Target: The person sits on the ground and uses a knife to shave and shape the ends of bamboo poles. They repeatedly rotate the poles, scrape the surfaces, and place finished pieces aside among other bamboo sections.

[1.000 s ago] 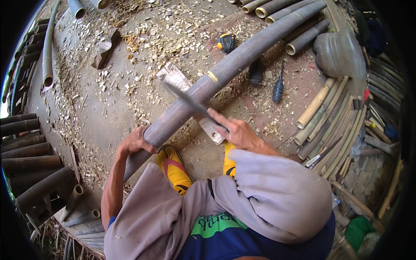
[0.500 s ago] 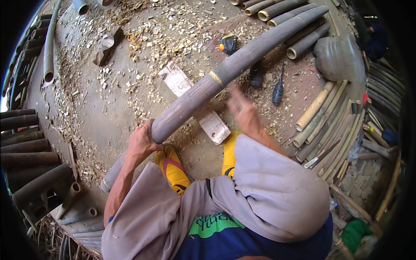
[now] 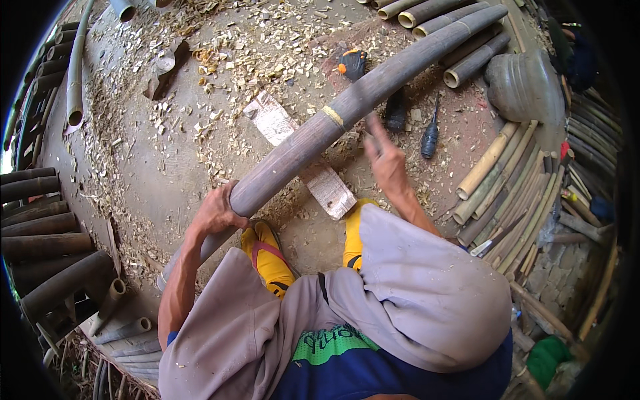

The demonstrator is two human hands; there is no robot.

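A long, dark grey-brown bamboo pole (image 3: pixel 287 160) runs slantwise from my lower left to the far right, with a pale ring at one joint. My left hand (image 3: pixel 217 208) is wrapped round its near part. Under the pole lies a flat wooden board (image 3: pixel 328 190), crossing it. To the right of the pole, my right hand (image 3: pixel 389 163) is in the air with nothing in it, fingers stretched out and slightly blurred. Just beyond its fingertips lies a dark object (image 3: pixel 396 112), partly behind the pole. Beside that is a black-handled tool with a thin shaft (image 3: pixel 431 139).
An orange-and-black tape measure (image 3: pixel 352 65) lies beyond the pole. Wood chips cover much of the ground. Bamboo pieces (image 3: pixel 497 167) and a large translucent plastic container (image 3: pixel 523 87) lie at the right. Dark bamboo lengths (image 3: pixel 43 247) are stacked at the left.
My right hand has shifted a little to the right, away from the pole. My left hand keeps its hold, and the pole has hardly moved.
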